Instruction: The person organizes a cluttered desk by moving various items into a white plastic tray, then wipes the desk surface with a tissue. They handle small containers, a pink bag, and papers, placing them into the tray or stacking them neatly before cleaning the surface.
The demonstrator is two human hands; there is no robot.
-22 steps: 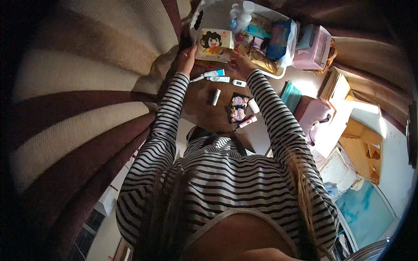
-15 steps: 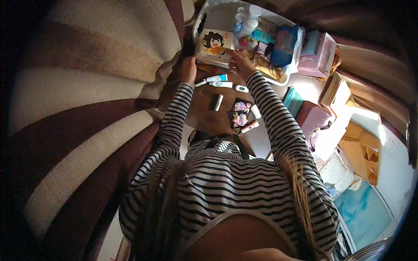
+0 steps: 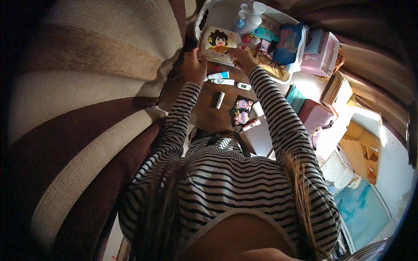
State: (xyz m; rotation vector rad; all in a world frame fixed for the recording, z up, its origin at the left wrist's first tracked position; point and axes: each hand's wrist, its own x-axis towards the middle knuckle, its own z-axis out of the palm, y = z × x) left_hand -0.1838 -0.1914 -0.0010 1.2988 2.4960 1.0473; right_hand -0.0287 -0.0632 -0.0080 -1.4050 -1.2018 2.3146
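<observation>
A white box (image 3: pixel 212 53) with a cartoon figure of a black-haired child on its face lies in the left end of the white plastic basket (image 3: pixel 285 81). My left hand (image 3: pixel 194 66) is at the box's lower left corner, its fingers bent against that end. At the lower right corner, my right hand (image 3: pixel 244 61) has its fingers closed on the edge. My fingertips are partly hidden behind the box and in shadow. Just below the basket, on the brown tabletop (image 3: pixel 204 108), lie two tubes (image 3: pixel 222 81) and a white digital thermometer (image 3: pixel 244 86).
The basket also holds white bottles (image 3: pixel 252 22), a teal box (image 3: pixel 264 34) and a blue packet (image 3: pixel 287 43). Nearer me lie a white stick tube (image 3: pixel 220 100), black-and-pink packets (image 3: pixel 241 116) and a pink tube (image 3: pixel 251 125). A pink bag (image 3: pixel 314 117) stands right; a striped curtain (image 3: pixel 100 87) hangs left.
My left hand has moved up and right, closer in against the box's corner. My right hand stays at the other corner. The whole view has shifted slightly.
</observation>
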